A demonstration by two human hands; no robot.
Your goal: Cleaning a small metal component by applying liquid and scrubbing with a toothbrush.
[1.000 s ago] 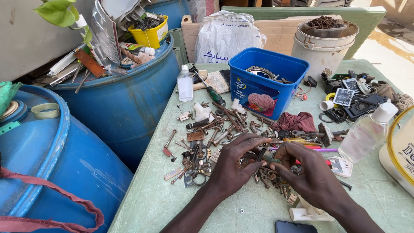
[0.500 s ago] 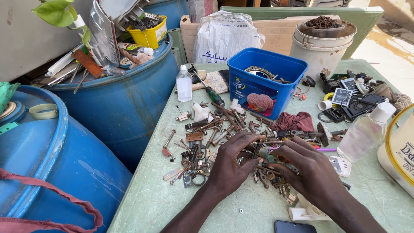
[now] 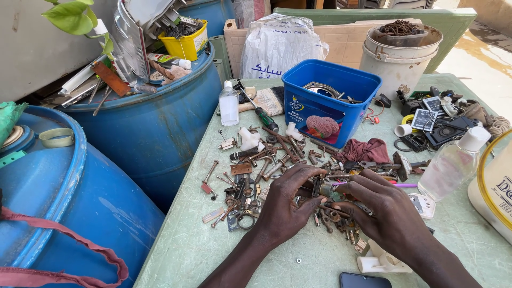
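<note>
left hand point(image 3: 285, 200): palm down on the heap, fingers curled in and pinching a small rusty metal bit, can't make out exactly what it is
right hand point(image 3: 386, 210): also palm down, fingertips meeting the left ones over the same bit, closed around it
scrap pile point(image 3: 256, 170): rusty bolts, keys and brackets spread across the middle of the green table point(image 3: 181, 250), right under both hands
blue tub point(image 3: 330, 101): just behind the pile, metal odds inside
clear bottle point(image 3: 450, 165): lying tilted, near the right hand
small bottle point(image 3: 229, 104): upright, left of the tub
blue barrels point(image 3: 154, 128): beside the table's left edge
</note>
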